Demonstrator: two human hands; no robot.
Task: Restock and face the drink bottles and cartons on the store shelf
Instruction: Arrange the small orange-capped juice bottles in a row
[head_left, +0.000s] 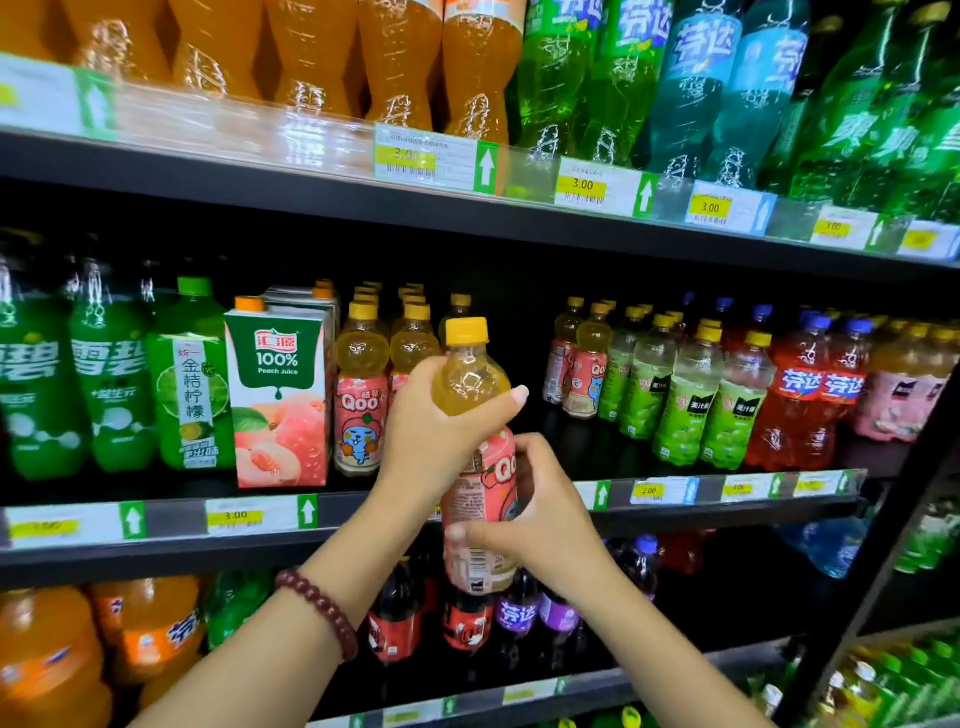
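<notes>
Shelf (166, 525) middle tier: green bottles far left, peach carton (280, 400), Qoo row (361, 400), gap, then more small bottles right. Qoo bottle (480, 457) upright in air before gap, in front of shelf edge. Left hand (431, 421) wraps its shoulder under yellow cap (466, 330). Right hand (535, 514) grips label lower down. Bead bracelet (319, 610) on left wrist.

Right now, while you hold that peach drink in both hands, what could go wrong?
1. The Qoo bottle is held out past the shelf edge; if either grip loosens, it could fall.
2. Its label faces sideways, so it may go in unfaced.
3. The gap is narrow; pushing in could knock the Qoo bottles on the right.
</notes>
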